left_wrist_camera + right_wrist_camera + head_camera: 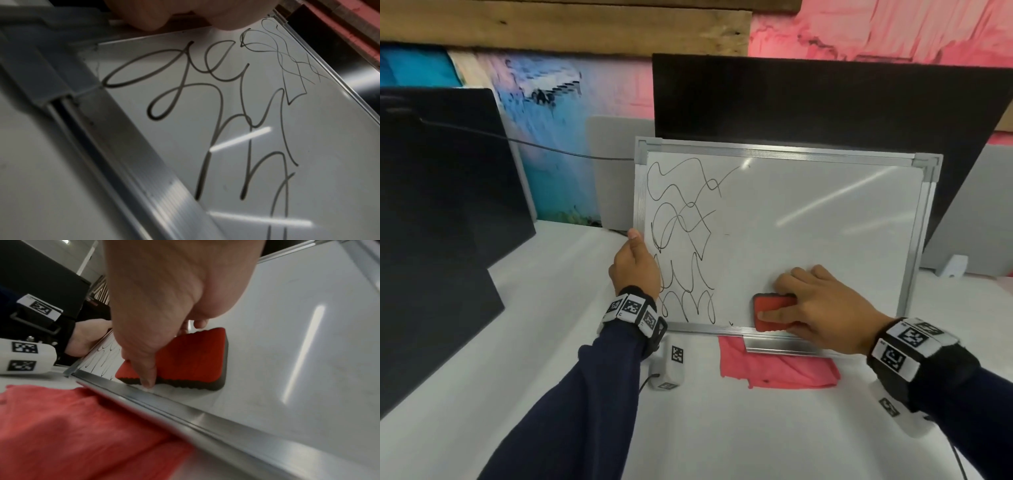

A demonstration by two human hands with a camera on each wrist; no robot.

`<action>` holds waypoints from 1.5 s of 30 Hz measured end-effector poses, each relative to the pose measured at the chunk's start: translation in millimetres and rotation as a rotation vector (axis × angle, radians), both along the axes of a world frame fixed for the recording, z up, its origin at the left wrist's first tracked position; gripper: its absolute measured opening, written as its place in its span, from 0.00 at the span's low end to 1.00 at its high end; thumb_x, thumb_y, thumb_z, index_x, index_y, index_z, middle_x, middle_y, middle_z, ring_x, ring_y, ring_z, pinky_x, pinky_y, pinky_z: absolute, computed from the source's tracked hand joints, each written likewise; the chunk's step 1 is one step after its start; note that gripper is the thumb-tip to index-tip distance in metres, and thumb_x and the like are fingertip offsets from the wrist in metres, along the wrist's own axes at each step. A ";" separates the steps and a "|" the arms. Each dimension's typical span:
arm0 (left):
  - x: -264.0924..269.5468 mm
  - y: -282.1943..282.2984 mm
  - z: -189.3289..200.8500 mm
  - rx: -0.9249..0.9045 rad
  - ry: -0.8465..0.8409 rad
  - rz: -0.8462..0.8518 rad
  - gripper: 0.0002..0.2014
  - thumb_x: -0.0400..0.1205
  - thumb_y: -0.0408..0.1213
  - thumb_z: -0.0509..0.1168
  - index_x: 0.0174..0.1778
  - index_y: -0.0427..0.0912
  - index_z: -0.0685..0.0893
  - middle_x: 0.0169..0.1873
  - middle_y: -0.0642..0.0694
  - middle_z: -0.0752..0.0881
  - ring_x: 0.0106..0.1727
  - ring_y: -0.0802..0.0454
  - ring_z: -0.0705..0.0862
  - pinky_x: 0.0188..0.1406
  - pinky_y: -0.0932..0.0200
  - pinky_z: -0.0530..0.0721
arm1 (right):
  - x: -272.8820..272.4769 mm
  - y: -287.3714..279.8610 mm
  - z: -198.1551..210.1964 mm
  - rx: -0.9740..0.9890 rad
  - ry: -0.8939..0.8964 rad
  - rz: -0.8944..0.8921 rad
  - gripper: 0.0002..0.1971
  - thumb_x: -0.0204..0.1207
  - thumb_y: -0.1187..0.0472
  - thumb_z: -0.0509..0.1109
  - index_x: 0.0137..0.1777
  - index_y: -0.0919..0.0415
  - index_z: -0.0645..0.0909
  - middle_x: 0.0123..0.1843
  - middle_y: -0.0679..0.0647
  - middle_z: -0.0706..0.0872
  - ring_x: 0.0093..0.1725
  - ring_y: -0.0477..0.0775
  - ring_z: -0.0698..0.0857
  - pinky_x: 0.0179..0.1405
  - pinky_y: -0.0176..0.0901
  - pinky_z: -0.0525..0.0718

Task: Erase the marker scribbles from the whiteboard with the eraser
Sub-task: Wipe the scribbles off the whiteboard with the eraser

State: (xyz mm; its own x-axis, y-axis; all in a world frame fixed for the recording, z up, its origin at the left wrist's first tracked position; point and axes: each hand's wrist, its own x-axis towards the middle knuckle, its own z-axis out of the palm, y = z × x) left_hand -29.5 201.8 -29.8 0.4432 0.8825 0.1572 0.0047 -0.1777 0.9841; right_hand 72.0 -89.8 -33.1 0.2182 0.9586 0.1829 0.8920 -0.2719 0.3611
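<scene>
A metal-framed whiteboard [825, 219] leans tilted on the white table. Black marker scribbles [681, 240] cover its left third; the middle and right are wiped white. My right hand [815, 305] grips the red eraser [770, 303] with its dark felt underside, thumb along its near side and fingers over the far side, pressing it flat on the board just above the bottom frame. In the right wrist view the eraser [185, 358] sits beside the bottom rail [185, 412]. My left hand [635, 263] grips the board's left frame edge. The left wrist view shows the scribbles [205, 105] close up.
A pink-red cloth [774, 368] lies on the table under the board's bottom edge. Dark panels [441, 192] stand at the left and behind the board [808, 102]. A thin cable [534, 144] runs to the board's top left corner. A small white object [955, 265] sits at the right.
</scene>
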 end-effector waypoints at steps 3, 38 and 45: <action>0.0 -0.8 0.2 0.001 0.009 -0.006 0.32 0.88 0.59 0.41 0.57 0.41 0.85 0.50 0.41 0.85 0.65 0.36 0.79 0.67 0.44 0.73 | -9.3 13.4 -4.8 0.016 0.032 -0.008 0.20 0.76 0.46 0.70 0.68 0.31 0.81 0.58 0.48 0.77 0.55 0.55 0.78 0.50 0.54 0.75; -2.3 0.7 -0.2 0.029 -0.001 -0.018 0.27 0.89 0.57 0.42 0.42 0.47 0.83 0.37 0.53 0.79 0.63 0.39 0.78 0.62 0.52 0.71 | -3.9 99.2 72.1 0.630 -0.013 -0.239 0.30 0.79 0.48 0.71 0.80 0.46 0.72 0.57 0.61 0.76 0.50 0.65 0.77 0.49 0.59 0.80; -8.2 -0.7 1.5 0.035 -0.020 -0.019 0.31 0.89 0.56 0.42 0.63 0.39 0.84 0.48 0.45 0.83 0.61 0.43 0.78 0.65 0.55 0.70 | -15.5 92.4 27.9 0.087 -0.135 0.137 0.25 0.78 0.45 0.67 0.76 0.37 0.75 0.59 0.55 0.77 0.53 0.59 0.76 0.51 0.55 0.74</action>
